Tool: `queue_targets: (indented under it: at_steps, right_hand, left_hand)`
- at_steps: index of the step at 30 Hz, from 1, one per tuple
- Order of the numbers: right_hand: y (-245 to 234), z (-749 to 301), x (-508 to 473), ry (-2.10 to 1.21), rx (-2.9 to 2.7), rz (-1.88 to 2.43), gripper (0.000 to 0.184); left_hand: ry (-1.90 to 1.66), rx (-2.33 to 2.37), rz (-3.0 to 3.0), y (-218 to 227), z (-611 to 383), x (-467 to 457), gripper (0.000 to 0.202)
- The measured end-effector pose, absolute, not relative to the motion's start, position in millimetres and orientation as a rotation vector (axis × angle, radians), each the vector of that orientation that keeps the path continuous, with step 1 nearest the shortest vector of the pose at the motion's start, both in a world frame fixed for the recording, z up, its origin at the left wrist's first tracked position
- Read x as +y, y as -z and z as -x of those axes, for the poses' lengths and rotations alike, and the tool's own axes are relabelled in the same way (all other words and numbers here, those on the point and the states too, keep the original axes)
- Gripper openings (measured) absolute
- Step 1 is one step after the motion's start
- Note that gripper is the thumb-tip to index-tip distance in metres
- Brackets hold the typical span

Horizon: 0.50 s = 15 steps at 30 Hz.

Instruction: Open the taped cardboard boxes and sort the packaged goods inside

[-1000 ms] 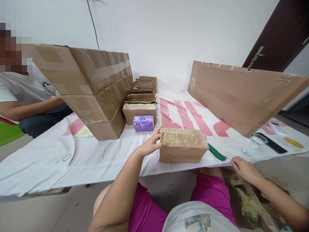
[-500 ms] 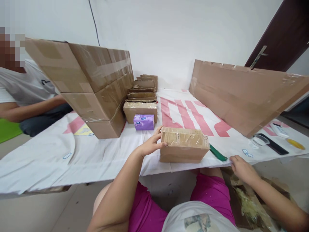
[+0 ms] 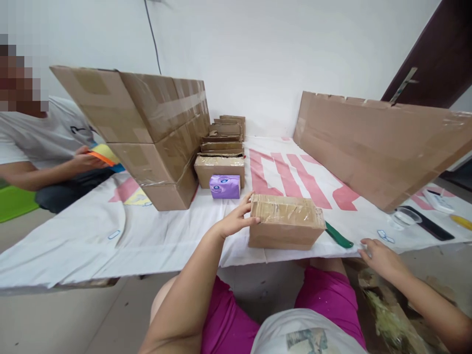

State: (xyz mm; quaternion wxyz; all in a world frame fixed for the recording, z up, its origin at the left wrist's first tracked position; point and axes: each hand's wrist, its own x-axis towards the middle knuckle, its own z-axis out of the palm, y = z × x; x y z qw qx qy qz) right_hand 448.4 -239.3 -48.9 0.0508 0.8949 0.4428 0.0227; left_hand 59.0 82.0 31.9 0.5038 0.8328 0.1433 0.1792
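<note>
A taped cardboard box point(image 3: 285, 236) lies near the front edge of the cloth-covered table. My left hand point(image 3: 239, 220) grips its left end, thumb on the near side and fingers at the far corner. From beyond the box's right end sticks out a green handle point(image 3: 339, 236); what it belongs to is hidden behind the box. My right hand point(image 3: 379, 255) is at the table edge just right of that handle, apart from it, with fingers loosely bent and nothing in them. A purple tissue pack point(image 3: 224, 187) sits left of and behind the box.
Stacked cartons point(image 3: 147, 132) rise at the left, beside a row of flat-sided boxes point(image 3: 223, 146). A tall cardboard panel point(image 3: 372, 142) stands at the right, with a clear cup point(image 3: 406, 216) near it. On the left, a co-worker's hand point(image 3: 81, 160) holds a yellow, orange and blue object.
The view has swung slightly left. My right hand's fingers have spread a little, while my left hand stays on the box. The co-worker's hand has come up with a coloured object.
</note>
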Motion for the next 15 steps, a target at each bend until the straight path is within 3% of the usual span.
queue_targets:
  at_steps: [5,10,15]
  right_hand:
    - [39.5,-461.2,-241.6,0.017,1.209,-2.751,0.052]
    - [33.0,-467.5,-241.3,-0.024,1.297,-2.78,0.05]
    - [29.2,-450.4,-224.8,-0.306,1.569,-2.85,0.043]
  left_hand:
    - [-0.498,0.268,-2.135,-33.8,-55.7,79.7,0.07]
    - [-0.646,0.204,-2.45,-46.9,-54.3,65.9,0.03]
    - [-0.584,0.195,-2.589,-58.1,-51.0,52.9,0.021]
